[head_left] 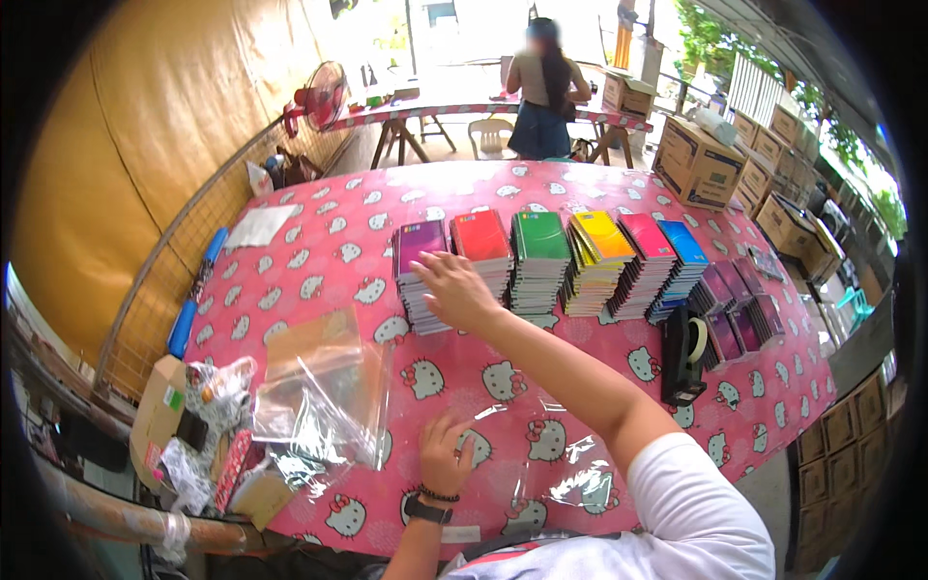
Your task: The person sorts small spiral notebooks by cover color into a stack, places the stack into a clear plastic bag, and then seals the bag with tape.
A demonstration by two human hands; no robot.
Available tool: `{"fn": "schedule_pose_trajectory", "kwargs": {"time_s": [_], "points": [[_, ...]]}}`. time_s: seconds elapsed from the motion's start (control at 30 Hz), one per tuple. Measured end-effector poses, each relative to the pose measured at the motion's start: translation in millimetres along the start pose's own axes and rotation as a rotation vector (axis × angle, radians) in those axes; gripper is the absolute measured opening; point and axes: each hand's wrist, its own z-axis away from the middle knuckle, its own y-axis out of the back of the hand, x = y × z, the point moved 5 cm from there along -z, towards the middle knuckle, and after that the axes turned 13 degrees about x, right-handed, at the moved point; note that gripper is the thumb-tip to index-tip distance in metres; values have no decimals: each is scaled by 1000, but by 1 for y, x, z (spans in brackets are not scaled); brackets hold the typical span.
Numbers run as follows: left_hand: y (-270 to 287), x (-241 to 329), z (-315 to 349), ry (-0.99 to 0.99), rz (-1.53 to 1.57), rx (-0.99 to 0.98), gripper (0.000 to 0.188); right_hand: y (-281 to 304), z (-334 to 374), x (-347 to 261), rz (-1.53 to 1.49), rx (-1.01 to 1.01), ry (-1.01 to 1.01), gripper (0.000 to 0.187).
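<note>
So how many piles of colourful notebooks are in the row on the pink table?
6, side by side: purple pile under the right hand, then red, green, yellow, pink and blue. Smaller dark purple booklets lie further right, not counted.

Pink cat-print table [319, 256] w/ notebook stacks [541, 261], tape dispenser [682, 358], clear plastic bags [324, 401].

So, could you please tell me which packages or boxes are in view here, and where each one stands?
Clear plastic bag: flat on the pink tablecloth under the left hand.
Pile of clear plastic bags: table's left.
Brown cardboard boxes: stacked beyond the table's far right corner.
</note>
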Motion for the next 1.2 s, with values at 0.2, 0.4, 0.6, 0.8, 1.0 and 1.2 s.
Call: {"fn": "schedule_pose_trajectory", "kwargs": {"time_s": [0.2, 0.4, 0.6, 0.8, 1.0, 1.2], "points": [[35, -14, 0, 22, -13, 116, 27, -62, -9, 8, 251, -326, -66, 25], [16, -29, -9, 993, 1300, 194, 40, 50, 17, -53, -607, 52, -417, 25], [15, -63, -14, 1085, 1713, 429, 39, 49, 56, -77, -972, -610, -376, 30], [-7, -39, -6, 1028, 1267, 272, 30, 30, 25, 83, 460, -18, -126, 45], [-30, -52, 24, 1062, 1164, 175, 30, 63, 18, 47, 64, 7, -59, 18], [-59, -35, 35, 1262, 1273, -67, 29, 106, 100, 10, -526, -255, -497, 22]]}}
